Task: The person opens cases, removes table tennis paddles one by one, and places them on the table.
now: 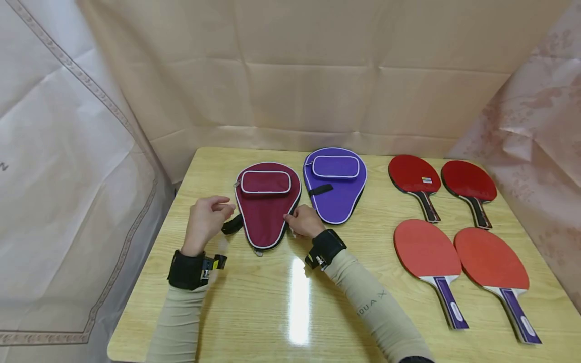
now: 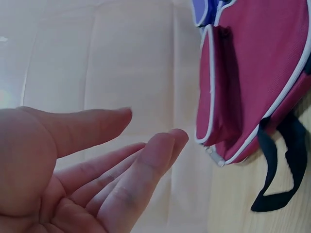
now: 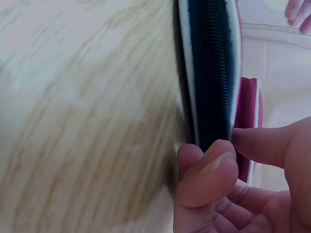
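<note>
A maroon table tennis bat case with white piping and a small front pocket lies on the table, its narrow end toward me. My right hand pinches its right edge, thumb on the upper face and fingertips against the black zipped side. Just left of the case, my left hand is held with fingers loosely bent and nothing between them. A black strap loop sticks out from the case's left side, near that hand. Behind and to the right sits a purple case of the same shape.
On the right lie two dark red bats with black handles at the back. Nearer me are two lighter red bats with purple-and-white handles. The wooden table meets a beige cloth behind and patterned cloths at both sides.
</note>
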`<action>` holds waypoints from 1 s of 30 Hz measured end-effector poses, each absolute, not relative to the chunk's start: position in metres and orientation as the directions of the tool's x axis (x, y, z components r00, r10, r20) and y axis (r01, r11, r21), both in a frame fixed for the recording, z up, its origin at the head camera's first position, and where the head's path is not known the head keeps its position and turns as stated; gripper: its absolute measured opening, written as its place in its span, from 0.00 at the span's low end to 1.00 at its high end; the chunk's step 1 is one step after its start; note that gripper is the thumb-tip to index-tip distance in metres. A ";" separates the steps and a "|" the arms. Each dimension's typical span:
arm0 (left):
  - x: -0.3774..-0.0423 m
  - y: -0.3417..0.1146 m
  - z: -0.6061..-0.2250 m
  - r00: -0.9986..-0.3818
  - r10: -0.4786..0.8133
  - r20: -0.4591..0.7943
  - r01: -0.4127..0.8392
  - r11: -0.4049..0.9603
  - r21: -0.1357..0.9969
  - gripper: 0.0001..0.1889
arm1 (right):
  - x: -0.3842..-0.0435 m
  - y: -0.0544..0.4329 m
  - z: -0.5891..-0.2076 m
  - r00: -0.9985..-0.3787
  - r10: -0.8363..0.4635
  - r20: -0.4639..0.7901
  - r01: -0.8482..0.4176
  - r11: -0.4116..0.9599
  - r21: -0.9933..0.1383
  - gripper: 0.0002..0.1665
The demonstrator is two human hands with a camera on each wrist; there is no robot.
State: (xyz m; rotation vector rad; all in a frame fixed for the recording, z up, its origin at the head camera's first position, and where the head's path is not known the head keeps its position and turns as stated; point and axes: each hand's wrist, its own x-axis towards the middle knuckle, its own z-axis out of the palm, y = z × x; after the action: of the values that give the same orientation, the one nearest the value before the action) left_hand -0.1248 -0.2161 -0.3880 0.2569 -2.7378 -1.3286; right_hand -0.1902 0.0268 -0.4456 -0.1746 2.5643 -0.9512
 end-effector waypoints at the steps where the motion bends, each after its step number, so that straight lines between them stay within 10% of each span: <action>1: -0.126 -0.214 -0.389 -0.984 -0.180 0.011 -0.105 0.620 0.777 0.17 | -0.190 0.028 -0.444 -0.915 -0.251 -0.316 0.023 0.749 -0.662 0.27; 19: -0.138 -0.147 -0.421 -0.944 0.256 -0.209 0.109 0.839 0.533 0.28 | -0.186 0.056 -0.419 -0.947 -0.273 -0.172 -0.054 0.660 -0.750 0.18; 30: -0.141 -0.138 -0.436 -0.892 0.296 -0.343 0.152 0.909 0.389 0.28 | -0.187 0.077 -0.409 -0.931 -0.334 -0.146 -0.072 0.560 -0.825 0.20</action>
State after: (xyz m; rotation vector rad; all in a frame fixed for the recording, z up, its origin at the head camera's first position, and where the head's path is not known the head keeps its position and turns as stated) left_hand -0.1408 -0.1380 -0.4357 -0.4248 -3.4610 -0.6469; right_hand -0.1866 0.0773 -0.4088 -0.3355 2.5116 -1.3094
